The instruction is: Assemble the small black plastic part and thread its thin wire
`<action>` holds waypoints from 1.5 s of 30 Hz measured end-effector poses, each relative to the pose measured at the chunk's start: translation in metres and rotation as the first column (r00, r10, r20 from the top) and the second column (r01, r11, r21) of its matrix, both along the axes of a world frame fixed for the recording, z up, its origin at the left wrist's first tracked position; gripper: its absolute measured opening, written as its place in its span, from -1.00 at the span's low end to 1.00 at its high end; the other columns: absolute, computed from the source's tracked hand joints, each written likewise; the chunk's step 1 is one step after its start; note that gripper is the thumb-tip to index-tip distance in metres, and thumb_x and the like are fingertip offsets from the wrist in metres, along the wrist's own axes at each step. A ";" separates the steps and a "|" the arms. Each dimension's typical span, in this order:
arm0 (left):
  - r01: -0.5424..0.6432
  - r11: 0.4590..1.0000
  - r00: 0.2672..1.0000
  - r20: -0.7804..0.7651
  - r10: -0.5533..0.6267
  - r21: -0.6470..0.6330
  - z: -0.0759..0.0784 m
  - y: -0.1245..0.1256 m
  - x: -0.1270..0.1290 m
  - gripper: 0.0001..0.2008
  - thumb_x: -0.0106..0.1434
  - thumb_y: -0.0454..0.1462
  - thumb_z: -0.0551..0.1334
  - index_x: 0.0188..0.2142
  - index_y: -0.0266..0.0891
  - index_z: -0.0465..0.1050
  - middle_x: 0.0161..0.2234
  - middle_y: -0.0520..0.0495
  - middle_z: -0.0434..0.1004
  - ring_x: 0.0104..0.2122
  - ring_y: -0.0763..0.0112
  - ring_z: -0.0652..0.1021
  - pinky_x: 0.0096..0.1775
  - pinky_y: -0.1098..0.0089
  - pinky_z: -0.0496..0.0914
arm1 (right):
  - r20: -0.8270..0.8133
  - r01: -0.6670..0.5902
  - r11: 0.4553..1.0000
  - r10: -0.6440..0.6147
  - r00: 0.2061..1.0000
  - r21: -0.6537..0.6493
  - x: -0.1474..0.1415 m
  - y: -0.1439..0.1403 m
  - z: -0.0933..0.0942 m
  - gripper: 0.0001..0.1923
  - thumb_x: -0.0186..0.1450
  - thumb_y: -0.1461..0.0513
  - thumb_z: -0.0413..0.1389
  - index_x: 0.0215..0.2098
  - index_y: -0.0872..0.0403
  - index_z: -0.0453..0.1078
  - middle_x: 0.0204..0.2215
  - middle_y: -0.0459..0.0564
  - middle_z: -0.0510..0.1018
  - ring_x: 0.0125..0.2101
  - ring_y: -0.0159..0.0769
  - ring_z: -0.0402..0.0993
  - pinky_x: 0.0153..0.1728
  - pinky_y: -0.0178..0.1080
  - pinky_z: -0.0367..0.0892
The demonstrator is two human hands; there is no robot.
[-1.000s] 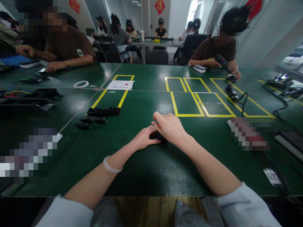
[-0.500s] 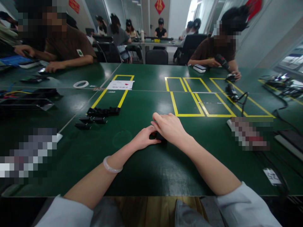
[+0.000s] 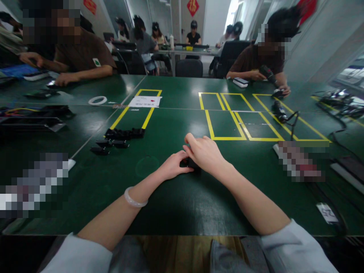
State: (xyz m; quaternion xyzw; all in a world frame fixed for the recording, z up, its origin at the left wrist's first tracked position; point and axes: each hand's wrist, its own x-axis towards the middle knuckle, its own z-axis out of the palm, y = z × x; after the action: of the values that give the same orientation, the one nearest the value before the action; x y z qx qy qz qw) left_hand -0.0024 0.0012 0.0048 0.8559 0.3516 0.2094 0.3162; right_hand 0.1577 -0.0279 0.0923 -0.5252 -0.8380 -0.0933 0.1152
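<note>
Black part (image 3: 193, 164), one: clamped in my left hand (image 3: 172, 167), my right hand (image 3: 207, 152) over it, grip hidden, I cannot tell. Black pieces (image 3: 125, 134), several: unheld. Completion: unclear.

A big green surface (image 3: 170, 206) is marked with yellow lines (image 3: 229, 138) and crossed by thin pale seams. Its top is made shiny in spots by the light. Under the near edge, a brown wood floor (image 3: 176, 256) can be seen. Past the far edge, a black chair (image 3: 189, 69) is placed, with a taller dark chair (image 3: 234, 51) to its right. Another surface (image 3: 196, 52) is set farther back. A red sign (image 3: 192, 7) is hung on a grey panel (image 3: 184, 23), with a white wall (image 3: 212, 28) beside it. Bright light (image 3: 231, 12) is seen near the top.
</note>
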 end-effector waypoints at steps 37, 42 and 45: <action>-0.006 1.000 1.000 -0.016 0.006 0.000 0.002 0.000 0.000 -0.66 0.12 -0.12 0.34 -0.18 -0.26 0.41 -0.26 -0.06 0.47 -0.25 0.24 0.49 -0.19 0.29 0.38 | 0.001 0.047 0.999 -0.047 0.999 0.019 -0.001 -0.001 0.000 -0.82 0.36 0.25 -0.15 -0.14 0.09 0.23 -0.42 -0.06 0.57 -0.45 -0.32 0.45 -0.39 -0.27 0.00; -0.003 1.000 1.000 -0.001 0.003 -0.016 0.001 0.000 0.000 -0.64 0.12 -0.14 0.34 -0.12 -0.22 0.41 -0.21 -0.07 0.48 -0.21 0.23 0.50 -0.15 0.28 0.37 | 0.020 0.025 1.000 -0.026 0.999 0.007 -0.001 0.000 -0.001 -0.76 0.41 0.13 -0.19 -0.19 0.08 0.23 -0.45 -0.04 0.57 -0.46 -0.31 0.45 -0.38 -0.27 -0.01; -0.008 1.000 1.000 -0.007 0.008 -0.009 0.001 0.000 0.000 -0.60 0.12 -0.13 0.34 -0.09 -0.23 0.40 -0.21 -0.08 0.47 -0.24 0.24 0.49 -0.16 0.27 0.38 | 0.032 0.037 0.999 -0.037 0.999 0.005 -0.001 0.001 -0.001 -0.78 0.41 0.22 -0.22 -0.20 0.07 0.24 -0.45 -0.03 0.57 -0.46 -0.32 0.45 -0.40 -0.26 -0.02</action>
State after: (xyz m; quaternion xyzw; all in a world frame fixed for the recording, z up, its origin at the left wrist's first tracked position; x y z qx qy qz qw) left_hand -0.0027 0.0009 0.0059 0.8539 0.3571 0.2060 0.3178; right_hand 0.1567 -0.0271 0.0910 -0.5389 -0.8296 -0.1060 0.1010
